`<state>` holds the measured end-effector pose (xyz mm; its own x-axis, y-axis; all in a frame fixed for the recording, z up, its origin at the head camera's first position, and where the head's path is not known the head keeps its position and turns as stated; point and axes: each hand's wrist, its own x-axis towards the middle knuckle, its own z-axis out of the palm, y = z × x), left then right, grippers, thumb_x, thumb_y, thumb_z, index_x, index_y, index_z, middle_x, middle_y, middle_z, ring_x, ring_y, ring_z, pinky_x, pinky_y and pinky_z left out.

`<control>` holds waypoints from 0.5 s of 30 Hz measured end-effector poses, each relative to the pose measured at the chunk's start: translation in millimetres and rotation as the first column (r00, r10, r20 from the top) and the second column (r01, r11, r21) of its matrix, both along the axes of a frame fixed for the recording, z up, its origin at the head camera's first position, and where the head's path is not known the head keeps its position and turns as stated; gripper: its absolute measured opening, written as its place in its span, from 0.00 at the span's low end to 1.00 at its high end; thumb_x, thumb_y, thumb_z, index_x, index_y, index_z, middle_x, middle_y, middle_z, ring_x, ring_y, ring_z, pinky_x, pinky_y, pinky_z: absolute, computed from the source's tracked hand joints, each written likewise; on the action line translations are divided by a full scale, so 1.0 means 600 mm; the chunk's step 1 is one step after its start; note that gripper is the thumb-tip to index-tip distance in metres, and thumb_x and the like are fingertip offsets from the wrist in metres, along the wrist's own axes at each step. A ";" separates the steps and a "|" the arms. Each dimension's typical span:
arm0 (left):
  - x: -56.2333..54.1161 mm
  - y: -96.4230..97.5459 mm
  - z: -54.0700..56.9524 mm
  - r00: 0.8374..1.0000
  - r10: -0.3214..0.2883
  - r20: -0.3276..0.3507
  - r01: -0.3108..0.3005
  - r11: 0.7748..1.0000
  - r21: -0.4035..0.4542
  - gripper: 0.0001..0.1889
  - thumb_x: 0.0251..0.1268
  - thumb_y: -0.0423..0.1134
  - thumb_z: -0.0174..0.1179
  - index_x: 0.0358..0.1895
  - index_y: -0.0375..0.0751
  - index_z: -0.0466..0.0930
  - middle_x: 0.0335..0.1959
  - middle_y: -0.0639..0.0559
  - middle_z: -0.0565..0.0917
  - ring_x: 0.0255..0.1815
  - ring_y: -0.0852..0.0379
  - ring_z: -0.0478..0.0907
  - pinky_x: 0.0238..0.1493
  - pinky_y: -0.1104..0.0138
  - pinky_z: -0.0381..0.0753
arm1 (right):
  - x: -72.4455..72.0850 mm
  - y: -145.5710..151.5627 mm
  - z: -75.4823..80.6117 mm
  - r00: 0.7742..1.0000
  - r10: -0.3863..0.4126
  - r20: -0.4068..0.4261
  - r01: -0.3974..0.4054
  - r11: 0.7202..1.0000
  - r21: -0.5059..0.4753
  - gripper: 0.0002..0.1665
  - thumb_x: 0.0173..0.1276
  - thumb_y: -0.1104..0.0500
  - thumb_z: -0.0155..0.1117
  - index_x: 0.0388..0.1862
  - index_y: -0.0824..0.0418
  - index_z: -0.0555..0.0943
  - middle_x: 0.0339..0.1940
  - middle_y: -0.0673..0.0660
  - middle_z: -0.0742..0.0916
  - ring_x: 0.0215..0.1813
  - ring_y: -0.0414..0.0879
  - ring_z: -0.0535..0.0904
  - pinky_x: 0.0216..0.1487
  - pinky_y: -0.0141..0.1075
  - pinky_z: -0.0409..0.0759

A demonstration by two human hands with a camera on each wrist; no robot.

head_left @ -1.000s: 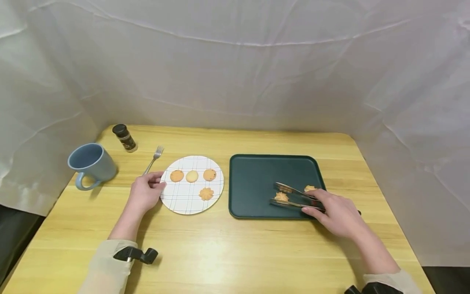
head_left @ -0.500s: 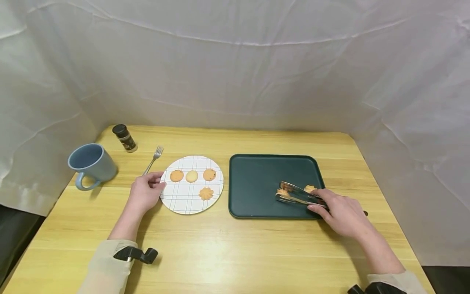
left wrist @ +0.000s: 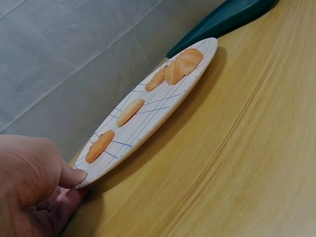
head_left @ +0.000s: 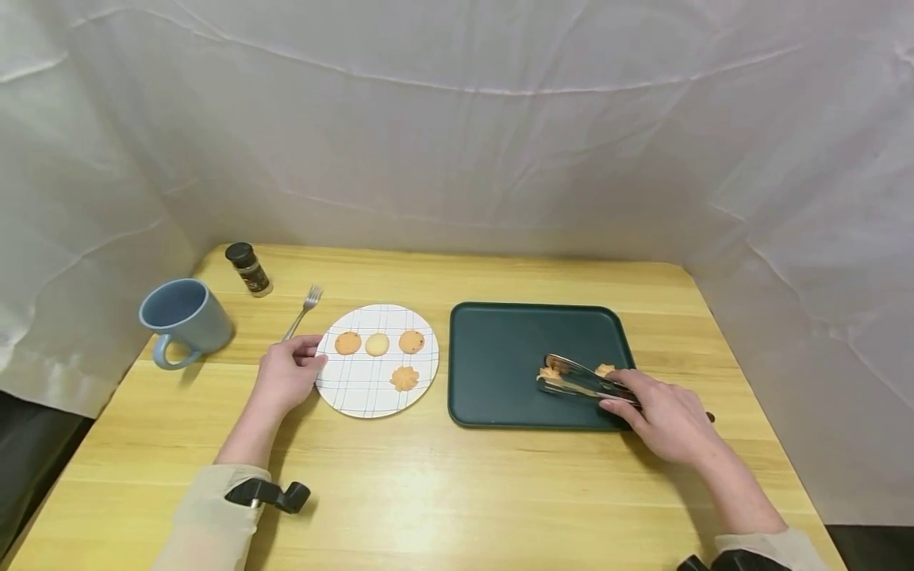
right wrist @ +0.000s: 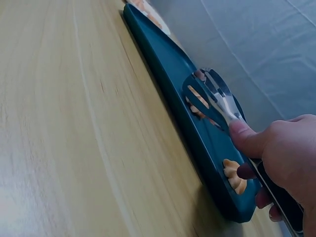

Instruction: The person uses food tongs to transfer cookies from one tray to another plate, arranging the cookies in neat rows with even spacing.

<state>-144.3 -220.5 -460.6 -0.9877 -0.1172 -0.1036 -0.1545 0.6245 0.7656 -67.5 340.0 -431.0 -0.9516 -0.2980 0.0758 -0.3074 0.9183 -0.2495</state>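
My left hand [head_left: 286,377] pinches the left rim of a round white plate [head_left: 360,396] with a checked line pattern, thumb on top in the left wrist view. Several cookies lie on the plate, among them a pale round cookie [head_left: 377,344] and a flower-shaped cookie [head_left: 405,378]. My right hand [head_left: 667,416] grips metal tongs [right wrist: 227,106], whose ends stand on either side of a ridged cookie [head_left: 548,373] over the dark green tray [head_left: 500,349]. Another ridged cookie [right wrist: 234,176] lies on the tray under the right hand, partly hidden in the head view.
At the left stands a blue mug [head_left: 196,325], its handle toward me. A black-capped spice jar [head_left: 250,271] is behind it. A fork [head_left: 303,311] lies between the jar and the plate, its handle end hidden by my left hand. Pale cloth [head_left: 457,159] hangs around the wooden table.
The tongs have moved slightly right and their ends have drawn closer together around the ridged cookie. The left hand stays on the plate. The head view has shifted a little.
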 end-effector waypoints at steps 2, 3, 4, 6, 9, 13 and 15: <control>-0.001 0.000 0.000 1.000 -0.001 0.001 0.001 1.000 0.001 0.20 0.76 0.32 0.61 0.67 0.31 0.80 0.52 0.38 0.84 0.49 0.46 0.80 0.45 0.66 0.80 | -0.001 -0.003 0.000 1.000 0.002 -0.004 -0.002 1.000 -0.012 0.26 0.78 0.39 0.65 0.66 0.52 0.80 0.58 0.57 0.89 0.49 0.57 0.88 0.40 0.57 0.82; -0.001 0.000 0.000 1.000 -0.001 0.001 0.001 1.000 0.002 0.20 0.76 0.32 0.61 0.67 0.31 0.80 0.52 0.38 0.84 0.49 0.46 0.80 0.46 0.66 0.80 | -0.001 -0.005 0.001 1.000 0.003 -0.006 -0.003 1.000 -0.019 0.27 0.78 0.39 0.64 0.67 0.52 0.80 0.58 0.57 0.89 0.49 0.57 0.88 0.40 0.57 0.82; -0.001 0.000 0.000 1.000 -0.001 0.001 0.001 1.000 0.002 0.20 0.76 0.32 0.61 0.67 0.31 0.80 0.52 0.38 0.84 0.49 0.46 0.80 0.46 0.65 0.80 | -0.002 -0.007 0.003 1.000 0.005 -0.011 -0.005 1.000 -0.023 0.27 0.78 0.39 0.64 0.67 0.52 0.80 0.58 0.56 0.89 0.49 0.56 0.88 0.39 0.56 0.82; -0.001 -0.001 0.000 1.000 -0.001 0.001 0.001 1.000 0.002 0.20 0.76 0.32 0.61 0.67 0.31 0.80 0.52 0.38 0.84 0.49 0.46 0.80 0.47 0.64 0.80 | -0.004 -0.013 0.007 1.000 0.015 -0.022 -0.016 0.999 -0.033 0.26 0.78 0.39 0.65 0.66 0.51 0.80 0.56 0.54 0.89 0.46 0.52 0.87 0.37 0.52 0.81; -0.001 0.000 0.000 1.000 0.000 0.002 0.000 1.000 0.003 0.20 0.76 0.32 0.61 0.67 0.31 0.80 0.51 0.38 0.83 0.49 0.46 0.80 0.48 0.62 0.80 | -0.010 -0.025 0.014 0.998 0.032 -0.046 -0.034 0.999 -0.040 0.24 0.77 0.40 0.67 0.64 0.50 0.81 0.47 0.48 0.89 0.37 0.43 0.82 0.32 0.43 0.76; -0.001 0.000 -0.001 1.000 0.002 0.004 -0.002 1.000 0.005 0.20 0.76 0.31 0.61 0.67 0.31 0.80 0.51 0.38 0.83 0.49 0.46 0.80 0.49 0.60 0.80 | -0.019 -0.045 0.023 0.996 0.055 -0.070 -0.059 0.997 -0.050 0.23 0.76 0.41 0.69 0.63 0.49 0.81 0.42 0.44 0.87 0.33 0.38 0.77 0.31 0.38 0.72; -0.001 0.000 -0.001 1.000 0.002 0.002 -0.002 1.000 0.005 0.20 0.76 0.31 0.61 0.67 0.31 0.80 0.51 0.38 0.83 0.49 0.46 0.80 0.49 0.60 0.80 | -0.022 -0.056 0.027 0.994 0.070 -0.078 -0.075 0.995 -0.060 0.23 0.75 0.42 0.70 0.62 0.49 0.82 0.43 0.44 0.87 0.33 0.38 0.77 0.30 0.38 0.72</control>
<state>-144.9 -220.4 -461.2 -0.9872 -0.1188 -0.1063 -0.1574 0.6204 0.7684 -80.8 306.1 -414.6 -0.9184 -0.3584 0.1676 -0.3928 0.8763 -0.2789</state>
